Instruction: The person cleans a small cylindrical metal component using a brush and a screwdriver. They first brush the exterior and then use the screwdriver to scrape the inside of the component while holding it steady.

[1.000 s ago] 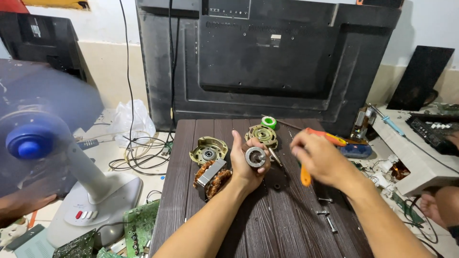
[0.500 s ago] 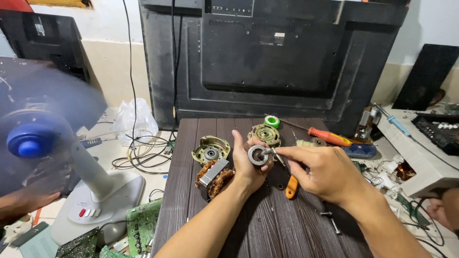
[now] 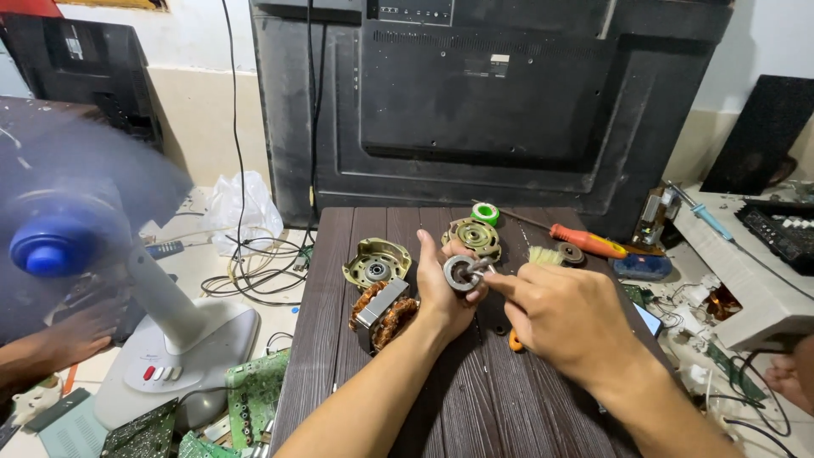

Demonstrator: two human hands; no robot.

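The left hand (image 3: 441, 293) is gripping a round metal rotor (image 3: 462, 273) tightly above the worktop (image 3: 356, 254), while the right hand (image 3: 555, 318), closed on an orange-handled tool (image 3: 515, 341), is touching its centre.

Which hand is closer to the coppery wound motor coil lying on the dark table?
Left. The left hand is right beside the coppery wound motor coil, holding a round metal rotor; the right hand is farther right.

Spinning fan blades (image 3: 85, 212) blurred, orange tool (image 3: 515, 342) mostly hidden under right hand (image 3: 560, 318), perhaps a screwdriver
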